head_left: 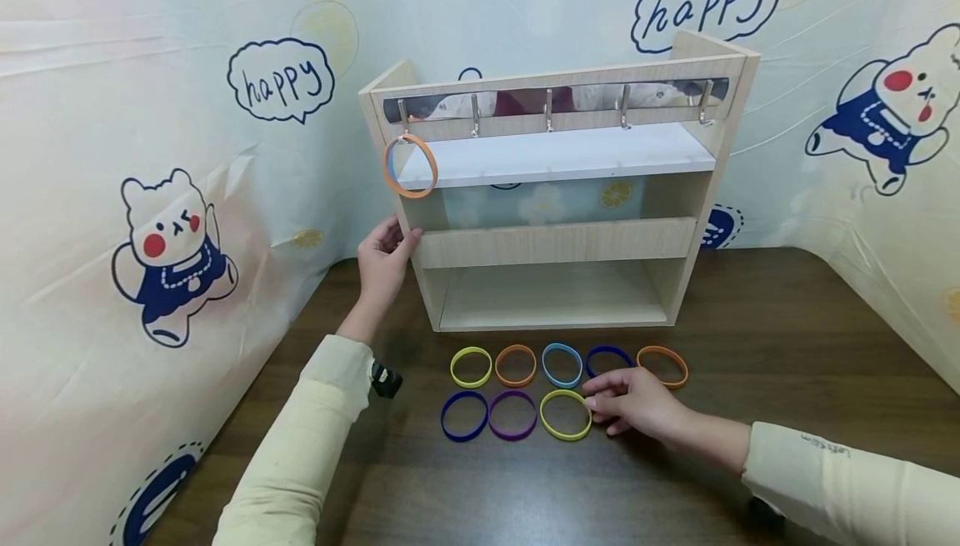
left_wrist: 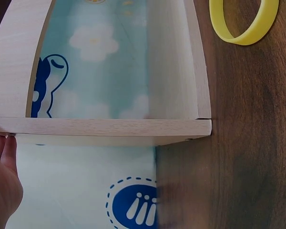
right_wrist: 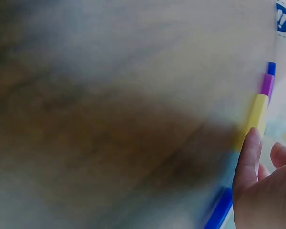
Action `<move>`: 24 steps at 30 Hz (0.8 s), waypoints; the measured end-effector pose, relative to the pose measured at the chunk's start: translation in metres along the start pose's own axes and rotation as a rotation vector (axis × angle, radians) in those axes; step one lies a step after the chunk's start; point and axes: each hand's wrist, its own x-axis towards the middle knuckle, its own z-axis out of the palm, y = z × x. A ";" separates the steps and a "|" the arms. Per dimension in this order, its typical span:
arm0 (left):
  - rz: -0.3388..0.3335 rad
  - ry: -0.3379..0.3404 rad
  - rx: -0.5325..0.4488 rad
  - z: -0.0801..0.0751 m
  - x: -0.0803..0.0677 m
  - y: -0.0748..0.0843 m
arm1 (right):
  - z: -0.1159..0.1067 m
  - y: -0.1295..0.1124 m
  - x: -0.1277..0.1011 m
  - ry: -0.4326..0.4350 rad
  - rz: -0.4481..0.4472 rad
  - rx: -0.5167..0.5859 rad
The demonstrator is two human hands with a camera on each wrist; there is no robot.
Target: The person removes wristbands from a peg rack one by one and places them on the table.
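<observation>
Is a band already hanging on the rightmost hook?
No, the rightmost hook is bare; only the leftmost hook carries an orange band.

The pale open-fronted shelf unit (head_left: 558, 242) is matt, light-grained wood with a smooth white upper board (head_left: 558, 154) and a row of shiny metal hooks (head_left: 549, 112). The dark brown desk (head_left: 787, 338) shows streaked wood grain with a low sheen. The coloured rubbery bands (head_left: 566, 415) look smooth and matt. The printed backdrop sheet (head_left: 150, 112) is glossy, creased plastic.
</observation>
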 end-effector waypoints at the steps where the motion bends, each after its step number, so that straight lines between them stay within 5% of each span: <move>1: -0.002 0.001 0.001 0.000 0.000 0.000 | -0.001 -0.001 0.001 0.002 -0.003 0.003; 24: 0.003 0.006 0.013 0.000 -0.001 0.000 | 0.004 -0.059 0.029 0.083 -0.173 0.046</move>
